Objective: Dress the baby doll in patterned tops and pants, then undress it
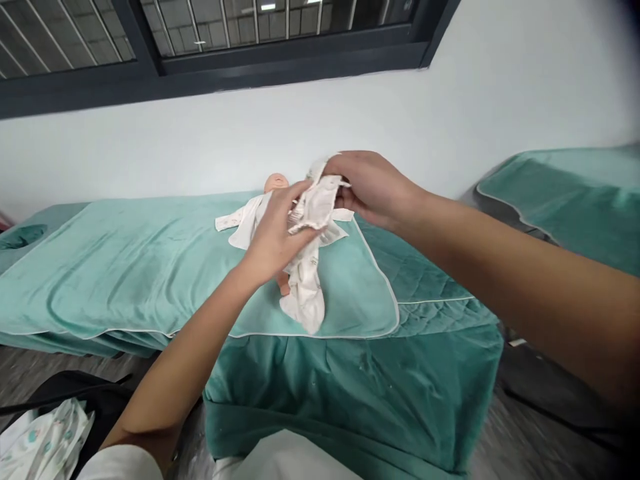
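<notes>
A baby doll [276, 181] lies on a green cover [345, 300], its head toward the wall. It has a white long-sleeved baby top [245, 227] spread about its body. Over the doll, my left hand [275, 230] grips the edge of white baby pants [306, 283] between thumb and fingers. My right hand [367, 187] is closed on the upper, bunched part of the same pants. One pant leg hangs toward the front edge, beside the doll's bare leg [283, 283]. Both hands hide most of the doll's torso.
The covered bed [115, 260] runs along a white wall [200, 147] below a barred window [280, 27]. Another green-covered bed [590, 200] stands at right. At lower left, a patterned cloth [50, 440] lies on a black chair [75, 387].
</notes>
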A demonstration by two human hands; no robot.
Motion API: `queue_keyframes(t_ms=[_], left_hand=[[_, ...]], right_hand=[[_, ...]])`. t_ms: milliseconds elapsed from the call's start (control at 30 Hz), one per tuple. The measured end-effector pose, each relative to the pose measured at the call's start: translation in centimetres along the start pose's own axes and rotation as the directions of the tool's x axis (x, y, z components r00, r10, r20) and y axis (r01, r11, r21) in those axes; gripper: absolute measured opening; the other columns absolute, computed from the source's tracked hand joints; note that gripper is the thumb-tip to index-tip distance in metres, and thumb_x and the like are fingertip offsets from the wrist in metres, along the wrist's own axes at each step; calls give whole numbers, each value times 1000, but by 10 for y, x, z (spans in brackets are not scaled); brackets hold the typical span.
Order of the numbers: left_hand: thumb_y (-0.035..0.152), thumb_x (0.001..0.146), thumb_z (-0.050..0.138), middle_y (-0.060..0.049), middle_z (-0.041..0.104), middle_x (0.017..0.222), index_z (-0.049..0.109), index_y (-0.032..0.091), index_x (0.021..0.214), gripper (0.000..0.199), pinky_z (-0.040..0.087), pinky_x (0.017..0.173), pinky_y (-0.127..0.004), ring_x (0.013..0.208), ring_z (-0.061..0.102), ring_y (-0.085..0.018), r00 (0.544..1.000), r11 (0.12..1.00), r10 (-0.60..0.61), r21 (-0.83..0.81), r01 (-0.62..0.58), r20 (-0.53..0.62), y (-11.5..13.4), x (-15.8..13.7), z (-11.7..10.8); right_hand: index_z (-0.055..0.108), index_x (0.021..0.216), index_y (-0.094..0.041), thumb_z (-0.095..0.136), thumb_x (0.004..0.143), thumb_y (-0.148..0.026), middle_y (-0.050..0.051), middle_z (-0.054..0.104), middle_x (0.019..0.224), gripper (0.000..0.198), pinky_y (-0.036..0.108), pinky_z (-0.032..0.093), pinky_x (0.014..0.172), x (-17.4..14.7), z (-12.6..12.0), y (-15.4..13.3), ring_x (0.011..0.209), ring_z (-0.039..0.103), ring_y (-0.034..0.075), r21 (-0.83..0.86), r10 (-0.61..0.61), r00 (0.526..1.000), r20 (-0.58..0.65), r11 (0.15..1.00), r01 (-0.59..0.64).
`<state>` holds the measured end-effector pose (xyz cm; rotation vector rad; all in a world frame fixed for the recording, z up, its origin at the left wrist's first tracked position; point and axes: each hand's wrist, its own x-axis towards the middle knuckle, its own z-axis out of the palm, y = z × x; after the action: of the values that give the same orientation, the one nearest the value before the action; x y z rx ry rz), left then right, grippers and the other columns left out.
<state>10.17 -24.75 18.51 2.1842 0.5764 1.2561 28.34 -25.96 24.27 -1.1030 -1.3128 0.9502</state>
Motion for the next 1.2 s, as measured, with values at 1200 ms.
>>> queue_keyframes(t_ms=[1200], left_hand=[[42,72,81,-1,61,65,69,16,78,29,42,52,-24,59,59,-15,791,879,-385,-70,471,476,4,5,-84]], right_hand=[[51,72,-21,58,87,-28,-3,48,68,18,25,39,60,-9,49,16,67,49,12,-1,-212,977,6,977,212]])
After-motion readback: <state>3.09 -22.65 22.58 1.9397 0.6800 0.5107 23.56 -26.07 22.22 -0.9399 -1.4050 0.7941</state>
